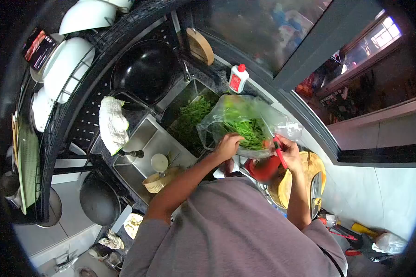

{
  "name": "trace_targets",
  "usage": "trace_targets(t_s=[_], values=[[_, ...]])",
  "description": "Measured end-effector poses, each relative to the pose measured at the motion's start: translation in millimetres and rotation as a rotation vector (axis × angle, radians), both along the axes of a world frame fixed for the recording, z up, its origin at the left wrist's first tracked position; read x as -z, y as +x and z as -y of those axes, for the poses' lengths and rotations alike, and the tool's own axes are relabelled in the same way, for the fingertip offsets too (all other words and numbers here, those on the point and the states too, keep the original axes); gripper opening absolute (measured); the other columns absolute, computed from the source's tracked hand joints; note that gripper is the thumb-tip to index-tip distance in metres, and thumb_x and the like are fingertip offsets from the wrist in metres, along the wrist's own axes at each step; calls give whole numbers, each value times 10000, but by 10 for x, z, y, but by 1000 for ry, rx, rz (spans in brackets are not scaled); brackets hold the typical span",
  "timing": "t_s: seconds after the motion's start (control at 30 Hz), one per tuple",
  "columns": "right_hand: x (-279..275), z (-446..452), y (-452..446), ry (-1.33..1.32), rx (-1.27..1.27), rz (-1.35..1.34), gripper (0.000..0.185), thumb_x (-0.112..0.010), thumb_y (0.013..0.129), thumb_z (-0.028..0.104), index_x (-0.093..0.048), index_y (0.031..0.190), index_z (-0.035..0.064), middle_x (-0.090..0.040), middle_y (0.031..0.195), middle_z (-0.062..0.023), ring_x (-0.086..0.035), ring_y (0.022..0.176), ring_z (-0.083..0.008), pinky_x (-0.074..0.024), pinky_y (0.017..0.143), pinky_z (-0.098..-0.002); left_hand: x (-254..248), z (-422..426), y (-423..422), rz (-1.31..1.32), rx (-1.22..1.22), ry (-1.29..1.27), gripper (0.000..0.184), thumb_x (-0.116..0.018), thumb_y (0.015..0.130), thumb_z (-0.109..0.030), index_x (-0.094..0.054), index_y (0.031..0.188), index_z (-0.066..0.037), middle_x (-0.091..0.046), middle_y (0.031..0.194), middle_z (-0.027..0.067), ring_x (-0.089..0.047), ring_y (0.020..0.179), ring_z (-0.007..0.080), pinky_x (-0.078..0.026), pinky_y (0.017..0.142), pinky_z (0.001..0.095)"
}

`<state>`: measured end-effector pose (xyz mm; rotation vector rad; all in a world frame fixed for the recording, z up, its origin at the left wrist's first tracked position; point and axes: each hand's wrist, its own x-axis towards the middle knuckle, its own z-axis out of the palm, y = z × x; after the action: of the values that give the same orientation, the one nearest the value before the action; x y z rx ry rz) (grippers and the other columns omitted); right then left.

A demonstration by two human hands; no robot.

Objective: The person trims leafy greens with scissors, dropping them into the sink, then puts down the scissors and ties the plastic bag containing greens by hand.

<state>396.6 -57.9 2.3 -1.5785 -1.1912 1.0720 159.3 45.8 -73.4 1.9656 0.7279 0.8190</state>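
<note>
Greens [248, 130] in clear bag [265, 112], at right edge of sink [172, 139]. Left hand [229, 146] at greens, fingers curled; pinch can't be told. Right hand [289, 153], farther right, closed round red tool [279, 152]. Greens look light, limp, easily bruised; best gathered by handful.

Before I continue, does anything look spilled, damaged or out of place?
Nothing stands out: I see no spill or damage. Leafy greens sit in the clear plastic bag, more lie in the sink, and the right hand grips the red-handled tool. The white bottle has its red cap on.
</note>
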Motion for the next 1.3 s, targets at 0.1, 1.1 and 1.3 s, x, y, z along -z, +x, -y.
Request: trace_targets(t_s=[0.1, 1.1, 1.3], values=[[102, 55, -1, 1, -19, -26, 564, -727, 651, -9, -558, 1188, -43, -625, 1016, -72, -551, 941, -119, -416, 885, -242, 269, -26, 270, -163, -72, 119, 210, -593, 744, -24, -647, 946, -41, -622, 929, 146, -594, 873, 350, -482, 784, 408], [-260, 26, -390, -11, -19, -184, 538, -716, 651, -23, -578, 1171, -35, -618, 890, 6, -539, 791, -63, -447, 760, -212, -69, -148, 390, -660, -61, 196, 174, -557, 781, -42, -590, 949, -10, -566, 984, 186, -596, 875, 362, -500, 766, 431], [-234, -21, -493, -40, -78, -161, 511, -700, 653, -18, -587, 1152, -39, -604, 862, 15, -529, 775, -61, -443, 738, -204, -452, -105, 183, 59, -268, 90, 126, -560, 841, -75, -577, 954, -21, -602, 877, 196, -587, 796, 401, -481, 667, 433]])
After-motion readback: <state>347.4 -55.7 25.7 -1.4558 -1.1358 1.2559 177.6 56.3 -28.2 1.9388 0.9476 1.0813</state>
